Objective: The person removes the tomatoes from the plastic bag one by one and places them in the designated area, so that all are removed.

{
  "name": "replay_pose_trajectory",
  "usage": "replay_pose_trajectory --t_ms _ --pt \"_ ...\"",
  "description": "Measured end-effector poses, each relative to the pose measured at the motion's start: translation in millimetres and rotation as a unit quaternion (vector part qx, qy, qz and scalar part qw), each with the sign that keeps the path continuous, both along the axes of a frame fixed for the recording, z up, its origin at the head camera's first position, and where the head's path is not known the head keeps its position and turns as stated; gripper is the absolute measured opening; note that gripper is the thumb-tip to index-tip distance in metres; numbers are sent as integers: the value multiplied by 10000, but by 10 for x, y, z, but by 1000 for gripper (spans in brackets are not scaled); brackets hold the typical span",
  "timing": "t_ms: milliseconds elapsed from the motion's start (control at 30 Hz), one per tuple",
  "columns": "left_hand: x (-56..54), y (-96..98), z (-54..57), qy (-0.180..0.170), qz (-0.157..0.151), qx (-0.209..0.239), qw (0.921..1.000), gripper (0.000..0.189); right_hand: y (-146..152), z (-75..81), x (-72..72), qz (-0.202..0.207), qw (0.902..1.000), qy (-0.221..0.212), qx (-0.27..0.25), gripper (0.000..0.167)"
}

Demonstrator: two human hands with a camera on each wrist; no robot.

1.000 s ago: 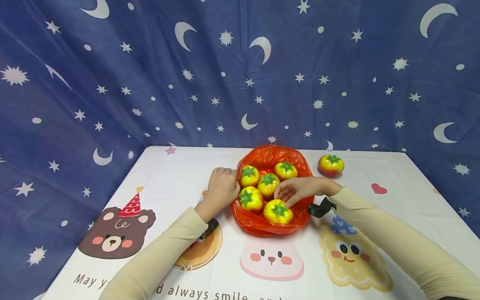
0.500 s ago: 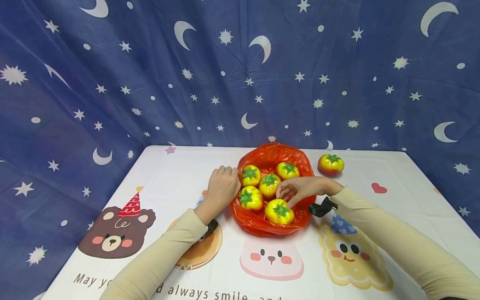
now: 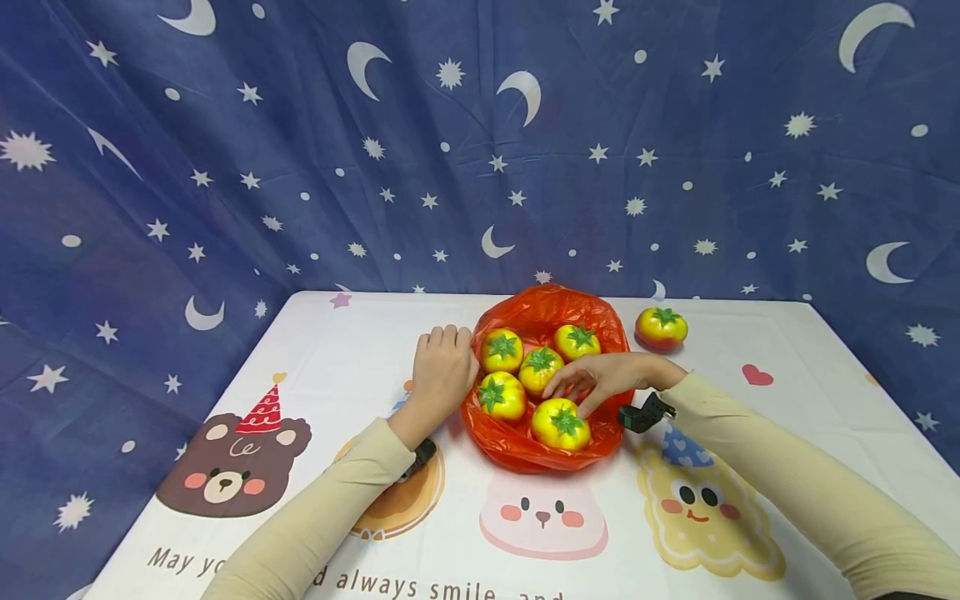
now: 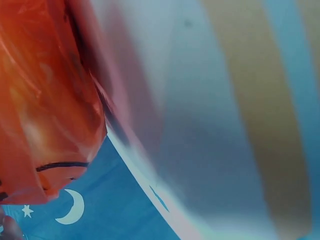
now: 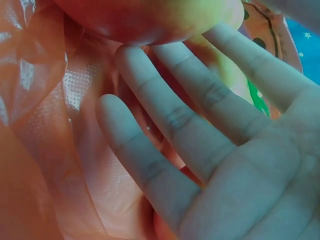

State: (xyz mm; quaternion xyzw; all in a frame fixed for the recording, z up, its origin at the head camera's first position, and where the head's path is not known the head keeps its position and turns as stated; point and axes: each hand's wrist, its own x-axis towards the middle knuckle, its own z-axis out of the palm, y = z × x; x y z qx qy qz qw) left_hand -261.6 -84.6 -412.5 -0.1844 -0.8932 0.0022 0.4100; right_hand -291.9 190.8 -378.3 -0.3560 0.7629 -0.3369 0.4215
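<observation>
In the head view a red plastic bag [image 3: 525,454] stands with its mouth wide and holds several yellow-red toy tomatoes with green star-shaped tops. My left hand [image 3: 444,367] grips the bag's left rim, its fingers curled over the edge. Inside the bag, my right hand [image 3: 603,379] has thumb and fingers about the front tomato [image 3: 555,427]. The right wrist view shows fingertips touching the underside of that tomato [image 5: 150,22]. Another tomato [image 3: 503,395] lies just left of it, and one [image 3: 541,367] sits in the middle. The left wrist view shows the bag's outer side [image 4: 50,115].
One more tomato [image 3: 662,328] rests on the white printed tablecloth [image 3: 720,358], behind and right of the bag. A dark blue curtain [image 3: 420,150] with moons and stars hangs behind the table. Each wrist bears a black strap, such as the right strap [image 3: 647,413].
The front tomato has shifted slightly right and turned, its green top now further right. The right hand's fingers have spread a little. The left hand shifted up slightly, still gripping the rim.
</observation>
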Motion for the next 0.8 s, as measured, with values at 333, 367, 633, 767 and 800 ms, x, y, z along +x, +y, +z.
replay_pose_trajectory --t_ms 333,367,633,767,800 --pt "16 -41 67 135 -225 488 9985 10 49 4 17 8 9999 141 85 51" --pt "16 -48 74 204 -265 472 9983 10 54 -1 18 1 9998 164 68 51" --pt "10 -84 172 477 -641 234 9965 10 83 -20 17 -177 9993 326 49 52" --pt "-10 -103 254 57 -825 19 9966 9 98 -22 14 -212 9991 354 85 52" --pt "-15 -108 280 -112 -846 -32 9963 10 99 -21 16 -230 9991 346 88 52"
